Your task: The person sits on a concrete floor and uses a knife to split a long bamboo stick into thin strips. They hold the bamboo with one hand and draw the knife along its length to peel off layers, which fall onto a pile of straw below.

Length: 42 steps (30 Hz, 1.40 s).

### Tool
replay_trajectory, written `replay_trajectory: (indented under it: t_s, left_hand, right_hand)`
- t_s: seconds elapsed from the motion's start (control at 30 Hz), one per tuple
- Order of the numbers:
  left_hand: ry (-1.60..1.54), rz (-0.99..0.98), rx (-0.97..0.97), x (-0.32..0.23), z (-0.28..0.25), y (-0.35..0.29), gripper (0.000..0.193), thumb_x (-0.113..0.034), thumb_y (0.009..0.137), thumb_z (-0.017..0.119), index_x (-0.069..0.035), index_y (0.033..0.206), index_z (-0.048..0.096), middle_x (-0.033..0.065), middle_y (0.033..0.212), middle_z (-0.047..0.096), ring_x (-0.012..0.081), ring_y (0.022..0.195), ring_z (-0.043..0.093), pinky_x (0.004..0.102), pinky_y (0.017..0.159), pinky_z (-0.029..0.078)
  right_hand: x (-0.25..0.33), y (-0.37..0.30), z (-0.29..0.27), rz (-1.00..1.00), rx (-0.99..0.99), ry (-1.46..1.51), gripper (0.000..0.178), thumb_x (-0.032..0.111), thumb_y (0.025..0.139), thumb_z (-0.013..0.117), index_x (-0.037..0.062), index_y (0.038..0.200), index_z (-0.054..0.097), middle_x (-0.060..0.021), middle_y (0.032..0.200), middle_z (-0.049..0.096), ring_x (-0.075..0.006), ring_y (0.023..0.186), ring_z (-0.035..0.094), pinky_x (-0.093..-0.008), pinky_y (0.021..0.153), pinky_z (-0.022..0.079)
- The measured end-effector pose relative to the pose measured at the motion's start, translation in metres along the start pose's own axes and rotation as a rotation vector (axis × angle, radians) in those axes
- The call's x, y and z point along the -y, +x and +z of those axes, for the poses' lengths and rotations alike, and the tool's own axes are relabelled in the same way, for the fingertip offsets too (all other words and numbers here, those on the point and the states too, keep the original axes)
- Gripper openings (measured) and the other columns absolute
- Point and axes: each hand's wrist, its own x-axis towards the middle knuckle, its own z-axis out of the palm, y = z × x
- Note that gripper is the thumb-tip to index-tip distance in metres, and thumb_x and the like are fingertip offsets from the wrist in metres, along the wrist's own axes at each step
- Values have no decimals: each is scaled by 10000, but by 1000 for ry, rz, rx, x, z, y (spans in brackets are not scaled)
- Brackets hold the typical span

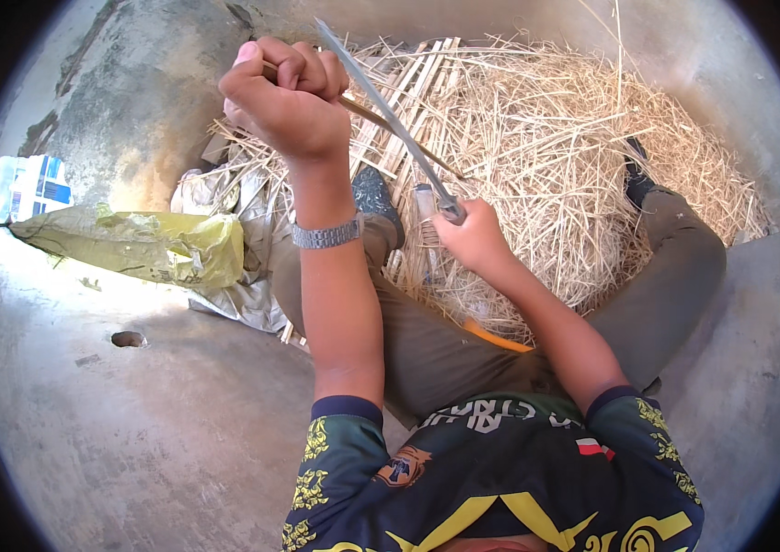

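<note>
My left hand (287, 97), raised at the upper left with a metal watch (327, 234) on its wrist, is closed in a fist round a thin brown stick (372, 114). The stick slants down to the right over the straw-like shavings. In front of my body, my right hand (475, 237) grips a long-bladed knife (390, 118) by its handle end. Its grey blade points up and to the left, crossing the stick in the picture; whether the two touch, I cannot tell. Most of the knife's handle is hidden in my fingers.
A big heap of pale shavings (556, 175) lies between my spread legs, with flat strips (419, 87) at its far left. A yellow plastic sack (146, 244) rests at the left, near a hole (129, 339) in the concrete. An orange object (496, 337) lies by my lap. Concrete walls stand behind.
</note>
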Motion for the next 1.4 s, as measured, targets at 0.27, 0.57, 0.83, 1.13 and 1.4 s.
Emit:
replay_trajectory:
  t_s: [0.27,0.57,0.83,1.13,1.4]
  left_hand:
    - [33,-14,37,-2,-5,1,415,-389,949,351,-153,628,235,-26,515,137,121,479,92,319,468,138]
    - [106,-64,28,3,22,-11,410,-374,947,375,-139,633,257,-17,522,150,112,480,89,303,471,138]
    - [66,27,56,7,22,-15,414,-399,927,387,-141,632,252,-23,521,148,118,484,82,319,462,130]
    - [10,-71,38,7,27,-8,427,-406,940,401,-142,629,276,-13,509,152,128,477,97,331,476,137]
    - [59,-10,75,4,19,-14,428,-421,936,344,-142,619,282,-1,501,173,138,496,90,341,488,137]
  right_hand:
    - [-3,5,-9,158,-22,-120,241,181,840,633,-36,737,649,-106,608,617,-183,536,587,-364,523,454]
    - [-120,33,11,442,3,39,308,212,859,646,-4,647,587,-84,572,587,-167,450,541,-356,473,444]
    - [-25,7,-8,143,-77,-23,311,243,889,637,15,677,626,-71,565,575,-161,469,509,-353,489,421]
    - [-176,43,10,478,-91,-116,203,148,895,617,52,717,623,-35,578,548,-108,470,456,-310,440,355]
    - [-104,44,13,77,-181,-186,197,209,892,654,34,807,681,-32,550,569,-134,453,518,-323,451,406]
